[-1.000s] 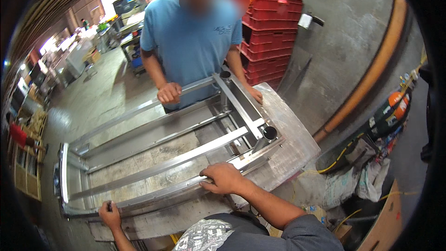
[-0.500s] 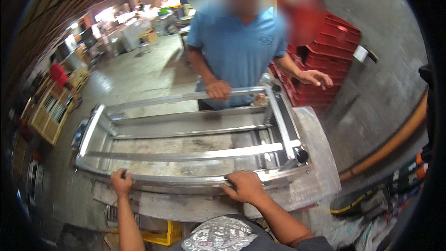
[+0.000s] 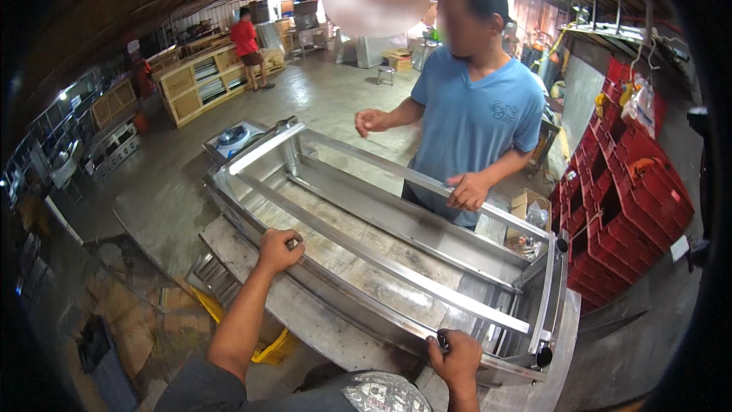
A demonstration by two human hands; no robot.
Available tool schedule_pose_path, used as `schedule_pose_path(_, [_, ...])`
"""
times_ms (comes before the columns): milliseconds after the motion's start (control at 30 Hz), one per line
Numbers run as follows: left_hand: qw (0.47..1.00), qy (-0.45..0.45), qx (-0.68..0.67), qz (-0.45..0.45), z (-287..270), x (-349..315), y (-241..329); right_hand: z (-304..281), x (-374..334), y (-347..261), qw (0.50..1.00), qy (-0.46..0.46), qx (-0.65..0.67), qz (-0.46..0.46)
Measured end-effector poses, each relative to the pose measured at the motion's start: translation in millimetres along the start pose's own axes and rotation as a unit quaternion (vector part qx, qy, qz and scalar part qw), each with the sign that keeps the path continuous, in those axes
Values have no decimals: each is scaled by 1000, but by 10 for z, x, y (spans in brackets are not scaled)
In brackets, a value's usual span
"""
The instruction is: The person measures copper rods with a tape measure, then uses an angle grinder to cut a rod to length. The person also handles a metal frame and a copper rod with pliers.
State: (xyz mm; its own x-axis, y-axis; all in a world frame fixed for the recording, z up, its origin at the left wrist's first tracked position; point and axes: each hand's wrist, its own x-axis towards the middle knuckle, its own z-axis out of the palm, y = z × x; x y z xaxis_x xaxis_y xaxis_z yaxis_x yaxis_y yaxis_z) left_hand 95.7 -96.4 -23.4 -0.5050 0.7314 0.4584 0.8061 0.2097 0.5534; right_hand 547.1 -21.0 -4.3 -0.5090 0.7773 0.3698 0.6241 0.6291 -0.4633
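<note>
A long rectangular stainless steel frame [image 3: 358,262], with open rails on top and deep side walls, lies across a worktable [image 3: 313,313] in front of me. My left hand [image 3: 280,250] is closed over its near edge toward the left end, fingers curled. Farther right on the same edge, my right hand [image 3: 457,357] is curled over the rim, with something small and dark by its fingertips that I cannot make out. Across the frame stands a co-worker in a blue shirt [image 3: 476,107]. One co-worker hand [image 3: 469,191] rests on the far rail; the other [image 3: 372,122] is raised clear of it.
Red stacked crates [image 3: 621,214] stand at the right by the wall. A yellow crate [image 3: 272,347] sits below the table's near side. Beyond the frame's left end is a blue-and-white round object [image 3: 232,140]. Another person in red [image 3: 244,37] stands near wooden shelving [image 3: 183,95].
My view has swung, so the frame now slants down to the right. The co-worker's hand on the rail has lifted off, and the other has come down onto it. Both my hands stay at the near edge.
</note>
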Motion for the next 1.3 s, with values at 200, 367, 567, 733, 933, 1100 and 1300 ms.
schedule_pose_path(200, [1000,9,4,5,15,16,6,57,-18,43,1000,22,3,4])
schedule_pose_path(367, [999,-18,-23,-38,-8,25,29,58,-10,25,999,35,9,-7])
schedule_pose_path(567, [999,27,21,1,47,30,111,41,-20,22,998,58,12,-17])
schedule_pose_path(733, [1000,28,1,-13,160,5,-219,36,12,-9,998,52,-7,-26])
schedule_pose_path(933, [1000,17,-6,10,211,-11,-491,20,35,27,999,33,9,-28])
schedule_pose_path(1100, [998,9,-35,58,195,53,-416,-40,-3,50,999,36,12,-24])
schedule_pose_path(1300, [998,-11,-50,24,181,77,-396,-40,3,38,999,43,0,-23])
